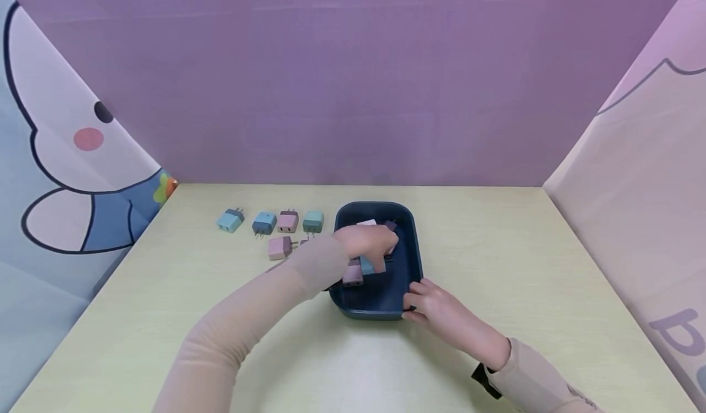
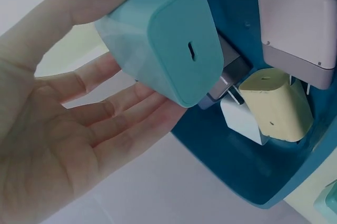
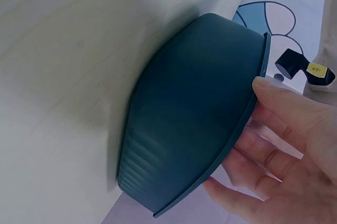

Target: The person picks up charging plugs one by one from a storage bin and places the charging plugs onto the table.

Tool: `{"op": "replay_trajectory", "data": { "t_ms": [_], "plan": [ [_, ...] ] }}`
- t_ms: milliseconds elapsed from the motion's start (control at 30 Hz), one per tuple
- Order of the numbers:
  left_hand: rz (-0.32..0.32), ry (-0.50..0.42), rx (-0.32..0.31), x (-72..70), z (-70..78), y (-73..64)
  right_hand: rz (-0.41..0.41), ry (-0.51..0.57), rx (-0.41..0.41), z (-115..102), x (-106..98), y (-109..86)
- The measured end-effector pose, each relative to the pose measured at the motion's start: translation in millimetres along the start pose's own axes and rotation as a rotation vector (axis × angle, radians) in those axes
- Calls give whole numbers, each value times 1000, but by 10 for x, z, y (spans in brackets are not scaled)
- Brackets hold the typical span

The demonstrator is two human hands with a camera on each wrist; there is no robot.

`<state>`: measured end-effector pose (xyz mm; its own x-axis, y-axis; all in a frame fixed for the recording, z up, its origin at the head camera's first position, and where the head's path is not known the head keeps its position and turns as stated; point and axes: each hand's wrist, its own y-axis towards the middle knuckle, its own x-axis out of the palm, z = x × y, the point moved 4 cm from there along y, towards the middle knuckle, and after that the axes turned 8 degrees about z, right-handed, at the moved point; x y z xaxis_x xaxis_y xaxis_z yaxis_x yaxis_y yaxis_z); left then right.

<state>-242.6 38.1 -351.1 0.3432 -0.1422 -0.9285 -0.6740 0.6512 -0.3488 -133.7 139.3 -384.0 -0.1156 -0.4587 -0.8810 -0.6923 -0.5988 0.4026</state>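
My left hand (image 1: 368,241) reaches into a dark blue plastic bin (image 1: 405,260). It holds a teal plug charger (image 2: 163,45) between thumb and fingers, the face with its slot-shaped port turned toward the bin. In the left wrist view, a pink charger (image 2: 297,24), a yellow charger (image 2: 276,105), a white charger (image 2: 242,119) and a dark grey one (image 2: 234,66) lie in the bin. At the bin's near right corner, my right hand (image 1: 438,312) pinches the rim, thumb on the outer wall and fingers over the edge (image 3: 231,142).
Left of the bin on the pale table (image 1: 524,247) lie a light blue charger (image 1: 230,220), a blue one (image 1: 264,223), a mauve one (image 1: 287,222), a green one (image 1: 313,222) and a pale pink one (image 1: 279,248). My left sleeve (image 1: 265,309) partly hides another. A purple backdrop (image 1: 353,94) stands behind.
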Motion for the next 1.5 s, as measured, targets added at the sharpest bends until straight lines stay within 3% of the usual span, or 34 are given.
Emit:
{"op": "replay_trajectory", "data": {
  "t_ms": [367,1067,1500],
  "plan": [
    [8,-34,-49,-57,-66,-97,-2,6,2,4,7,4],
    [58,-62,-72,-86,-290,-364,15,-5,-21,-2,6,3],
    [136,-141,-76,-84,-457,-548,22,-3,-25,-6,-9,2]
  ]
}}
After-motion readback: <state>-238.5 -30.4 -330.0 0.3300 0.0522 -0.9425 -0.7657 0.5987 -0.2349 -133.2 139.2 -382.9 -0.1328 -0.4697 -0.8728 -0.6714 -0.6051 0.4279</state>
